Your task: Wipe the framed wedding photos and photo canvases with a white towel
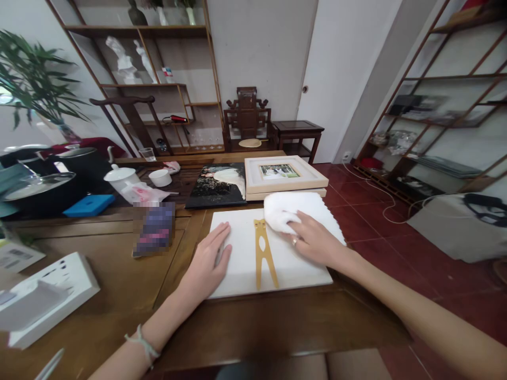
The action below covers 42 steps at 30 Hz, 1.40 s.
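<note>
A white flat panel [241,264], the back of a frame, lies face down on the wooden table [119,279] in front of me. A yellow-brown stand piece [263,253] runs down its middle. My left hand [208,261] lies flat and open on the panel's left edge. My right hand [312,237] presses a bunched white cloth [279,214] onto the panel's upper right part, fingers closed over it. A ring shows on that hand.
A cream photo frame [285,177] and a dark photo print [217,184] lie behind the panel. A blurred phone [154,229], white box [47,295], blue case [89,205], pots and cups stand to the left. Red floor tiles lie right of the table edge.
</note>
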Tool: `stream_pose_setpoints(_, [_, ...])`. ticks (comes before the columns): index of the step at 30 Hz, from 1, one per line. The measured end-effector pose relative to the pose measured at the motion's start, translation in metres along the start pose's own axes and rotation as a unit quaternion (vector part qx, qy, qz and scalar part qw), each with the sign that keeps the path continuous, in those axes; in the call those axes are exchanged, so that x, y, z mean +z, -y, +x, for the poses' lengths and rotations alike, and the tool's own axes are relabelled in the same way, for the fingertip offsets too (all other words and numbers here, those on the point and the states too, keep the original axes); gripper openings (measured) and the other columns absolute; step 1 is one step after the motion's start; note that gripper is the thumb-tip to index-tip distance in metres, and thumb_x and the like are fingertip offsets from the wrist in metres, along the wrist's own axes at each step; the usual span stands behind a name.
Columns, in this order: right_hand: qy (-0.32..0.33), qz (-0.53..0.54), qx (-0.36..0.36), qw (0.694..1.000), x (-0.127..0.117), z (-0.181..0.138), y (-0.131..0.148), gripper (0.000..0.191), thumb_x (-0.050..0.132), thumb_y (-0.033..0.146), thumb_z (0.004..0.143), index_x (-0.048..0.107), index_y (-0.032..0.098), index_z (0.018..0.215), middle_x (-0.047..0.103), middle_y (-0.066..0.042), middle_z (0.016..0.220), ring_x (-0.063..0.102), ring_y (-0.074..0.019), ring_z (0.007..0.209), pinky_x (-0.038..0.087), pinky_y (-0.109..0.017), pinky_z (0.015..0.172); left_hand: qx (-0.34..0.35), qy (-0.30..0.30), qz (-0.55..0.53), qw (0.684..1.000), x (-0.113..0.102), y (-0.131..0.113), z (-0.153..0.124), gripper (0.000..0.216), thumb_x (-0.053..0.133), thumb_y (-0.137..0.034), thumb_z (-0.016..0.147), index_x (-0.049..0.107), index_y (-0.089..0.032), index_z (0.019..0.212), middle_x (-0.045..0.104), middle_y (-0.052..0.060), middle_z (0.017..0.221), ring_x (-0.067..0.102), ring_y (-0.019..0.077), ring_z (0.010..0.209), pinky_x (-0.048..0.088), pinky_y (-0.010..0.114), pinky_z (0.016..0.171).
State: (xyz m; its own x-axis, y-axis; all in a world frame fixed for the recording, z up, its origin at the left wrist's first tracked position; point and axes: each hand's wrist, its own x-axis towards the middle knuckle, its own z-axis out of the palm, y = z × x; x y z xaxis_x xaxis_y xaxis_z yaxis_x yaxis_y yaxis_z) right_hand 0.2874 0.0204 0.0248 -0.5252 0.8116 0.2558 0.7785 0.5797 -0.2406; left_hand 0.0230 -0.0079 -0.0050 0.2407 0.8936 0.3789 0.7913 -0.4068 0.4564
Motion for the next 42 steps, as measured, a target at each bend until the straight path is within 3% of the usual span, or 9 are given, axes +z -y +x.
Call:
stream_pose_setpoints(4, [0.005,0.001,-0.053,0.999,0.002,-0.047,0.021,0.026,0.045,0.01,0.076,0.067,0.014,0.089,0.045,-0.015,0.137,0.033,-0.0267,0.131,0.024,-0.05,0.108,-0.001,0.033,0.01,0.999,0.001,0.002,0.001,0.046,0.036,-0.03,0.09,0.049,-0.008,0.128,0.044,0.015,0.14,0.035,0.0249,0.133,0.03,0.047,0.108])
stream_pose_setpoints(10, [0.048,0.003,-0.125,0.991,-0.009,-0.102,0.06,0.015,0.053,0.009,0.065,0.065,0.018,0.067,0.039,-0.016,0.141,0.027,-0.0302,0.134,0.024,-0.052,0.109,-0.012,0.059,0.022,0.998,0.002,0.002,0.002,0.044,0.035,-0.029,0.09,0.05,-0.012,0.128,0.045,0.014,0.139,0.035,0.025,0.132,0.03,0.05,0.106])
stream_pose_setpoints(13, [0.055,0.024,-0.117,0.991,-0.013,-0.095,0.052,0.018,0.052,0.009,0.068,0.067,0.018,0.074,0.042,-0.015,0.14,0.031,-0.0275,0.132,0.027,-0.049,0.109,-0.008,0.053,0.014,0.998,0.002,0.002,0.002,0.042,0.037,-0.029,0.089,0.052,-0.016,0.126,0.046,0.012,0.139,0.036,0.0251,0.132,0.031,0.049,0.106])
stream_pose_setpoints(18, [0.057,0.033,-0.087,0.994,-0.011,-0.044,0.018,0.026,0.048,0.009,0.076,0.068,0.015,0.093,0.044,-0.015,0.138,0.035,-0.0257,0.13,0.028,-0.047,0.108,-0.007,0.051,0.004,0.999,0.001,0.002,0.002,0.041,0.039,-0.029,0.088,0.053,-0.017,0.125,0.048,0.012,0.137,0.037,0.0256,0.131,0.032,0.049,0.105])
stream_pose_setpoints(25, [0.003,-0.029,-0.045,0.999,0.005,0.007,-0.008,0.031,0.047,0.015,0.085,0.062,0.015,0.112,0.043,-0.014,0.139,0.03,-0.0282,0.133,0.027,-0.05,0.107,-0.008,0.066,0.027,0.997,0.0,0.002,0.002,0.044,0.035,-0.03,0.09,0.05,-0.011,0.127,0.045,0.015,0.138,0.035,0.0249,0.132,0.031,0.05,0.105])
stream_pose_setpoints(30, [0.044,-0.021,-0.03,0.998,-0.003,-0.02,0.017,0.026,0.05,0.011,0.08,0.069,0.015,0.097,0.044,-0.015,0.138,0.029,-0.0297,0.133,0.026,-0.052,0.107,-0.007,0.063,0.028,0.998,0.001,0.002,0.002,0.043,0.036,-0.029,0.09,0.051,-0.014,0.127,0.046,0.013,0.138,0.036,0.0249,0.132,0.032,0.05,0.104])
stream_pose_setpoints(34, [0.112,-0.017,-0.088,0.99,-0.024,-0.066,0.052,0.026,0.055,0.01,0.072,0.07,0.018,0.092,0.046,-0.014,0.136,0.035,-0.031,0.13,0.033,-0.051,0.105,-0.01,0.058,0.03,0.998,0.002,0.001,0.002,0.043,0.036,-0.028,0.089,0.051,-0.014,0.126,0.046,0.013,0.138,0.036,0.0258,0.132,0.032,0.05,0.105])
stream_pose_setpoints(37, [0.112,-0.016,-0.113,0.987,-0.04,-0.089,0.064,0.028,0.059,0.009,0.068,0.07,0.023,0.09,0.05,-0.009,0.134,0.042,-0.0281,0.126,0.037,-0.042,0.105,-0.011,0.055,0.029,0.998,0.003,0.001,0.002,0.043,0.037,-0.028,0.089,0.051,-0.014,0.127,0.046,0.013,0.138,0.036,0.0259,0.132,0.031,0.05,0.105])
stream_pose_setpoints(42, [0.143,0.042,-0.048,0.988,-0.045,-0.072,0.049,0.024,0.052,0.016,0.082,0.067,0.027,0.097,0.046,-0.002,0.138,0.047,-0.0253,0.122,0.044,-0.038,0.098,-0.007,0.057,0.034,0.998,0.003,0.002,0.002,0.044,0.036,-0.028,0.089,0.051,-0.011,0.127,0.046,0.014,0.138,0.036,0.026,0.132,0.032,0.05,0.105])
